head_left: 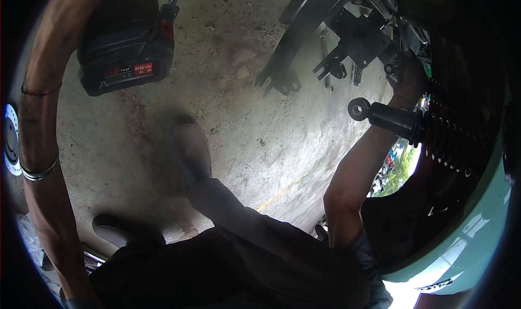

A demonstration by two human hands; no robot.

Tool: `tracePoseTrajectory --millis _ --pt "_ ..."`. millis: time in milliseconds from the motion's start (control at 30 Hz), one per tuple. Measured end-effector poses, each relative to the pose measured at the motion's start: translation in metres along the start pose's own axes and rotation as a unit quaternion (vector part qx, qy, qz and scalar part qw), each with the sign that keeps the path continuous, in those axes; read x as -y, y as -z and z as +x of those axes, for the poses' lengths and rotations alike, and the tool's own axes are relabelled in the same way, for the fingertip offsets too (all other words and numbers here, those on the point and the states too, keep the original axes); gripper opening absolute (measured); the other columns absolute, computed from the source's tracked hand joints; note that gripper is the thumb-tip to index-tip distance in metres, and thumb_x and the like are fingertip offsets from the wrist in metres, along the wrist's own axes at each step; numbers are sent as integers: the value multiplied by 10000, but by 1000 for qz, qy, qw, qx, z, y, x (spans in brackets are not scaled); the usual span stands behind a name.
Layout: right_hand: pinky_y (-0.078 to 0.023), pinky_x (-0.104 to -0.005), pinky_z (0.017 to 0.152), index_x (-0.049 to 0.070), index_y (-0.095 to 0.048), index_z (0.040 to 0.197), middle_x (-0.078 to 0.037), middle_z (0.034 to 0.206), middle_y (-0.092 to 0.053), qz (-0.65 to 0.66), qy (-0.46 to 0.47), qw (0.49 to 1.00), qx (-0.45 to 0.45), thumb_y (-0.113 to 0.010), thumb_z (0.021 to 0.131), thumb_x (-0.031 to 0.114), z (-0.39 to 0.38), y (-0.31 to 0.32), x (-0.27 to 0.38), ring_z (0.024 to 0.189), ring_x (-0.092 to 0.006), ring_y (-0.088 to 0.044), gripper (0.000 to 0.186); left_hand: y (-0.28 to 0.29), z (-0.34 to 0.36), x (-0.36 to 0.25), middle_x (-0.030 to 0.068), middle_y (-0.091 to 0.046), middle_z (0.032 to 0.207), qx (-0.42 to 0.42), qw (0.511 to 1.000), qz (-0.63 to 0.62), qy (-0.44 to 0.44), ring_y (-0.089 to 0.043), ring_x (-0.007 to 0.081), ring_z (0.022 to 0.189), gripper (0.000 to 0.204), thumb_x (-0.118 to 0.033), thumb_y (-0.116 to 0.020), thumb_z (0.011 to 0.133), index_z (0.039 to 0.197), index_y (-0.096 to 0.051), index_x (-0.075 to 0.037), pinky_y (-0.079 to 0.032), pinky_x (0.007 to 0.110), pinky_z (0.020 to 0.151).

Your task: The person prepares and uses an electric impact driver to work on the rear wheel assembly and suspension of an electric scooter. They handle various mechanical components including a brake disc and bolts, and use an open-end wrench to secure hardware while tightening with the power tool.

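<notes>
My left arm [40, 108], with a silver bangle at the forearm, runs up the left side and its hand passes beyond the top edge. Right beside that wrist a cordless power tool [125, 54] hangs off the floor, its black battery pack toward me; the grip and my fingers are out of sight. My right hand [410, 81] reaches into shadow at the end of a black metal bracket [361, 37]. Its fingers are too dark to make out. A black shock absorber [393, 119] with a coil spring crosses in front of my right forearm.
A pale green curved body panel [472, 244] bounds the lower right. A long black frame arm [304, 32] juts in from the top. Below lies a stained concrete floor [239, 124] with my shoe [191, 146] on it. A drilled disc [11, 140] shows at the left rim.
</notes>
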State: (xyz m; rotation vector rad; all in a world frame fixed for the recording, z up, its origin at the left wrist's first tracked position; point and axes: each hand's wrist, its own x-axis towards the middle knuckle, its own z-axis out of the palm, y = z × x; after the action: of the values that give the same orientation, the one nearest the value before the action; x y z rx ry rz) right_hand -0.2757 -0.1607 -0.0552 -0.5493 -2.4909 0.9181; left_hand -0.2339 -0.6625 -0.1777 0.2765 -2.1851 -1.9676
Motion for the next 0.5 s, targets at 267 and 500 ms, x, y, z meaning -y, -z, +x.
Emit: tracePoseTrajectory --millis 267,500 --pt "-472 -254 598 18 -687 1082 -48 876 -667 -54 0 999 0 -671 853 160 -11 -23 26 745 -131 -619 270 11 -3 -8 1 -543 593 -16 1000 7 1 -530 103 446 368 -299 -819 767 906 -576 -61 -477 243 431" --pt "-453 -243 624 30 -691 1077 -33 891 -657 -84 63 993 61 -690 858 194 -10 -23 18 751 -110 -586 273 15 -3 -13 0 -540 591 -25 999 23 15 -530 104 444 372 -300 -819 766 906 -572 -60 -484 245 431"
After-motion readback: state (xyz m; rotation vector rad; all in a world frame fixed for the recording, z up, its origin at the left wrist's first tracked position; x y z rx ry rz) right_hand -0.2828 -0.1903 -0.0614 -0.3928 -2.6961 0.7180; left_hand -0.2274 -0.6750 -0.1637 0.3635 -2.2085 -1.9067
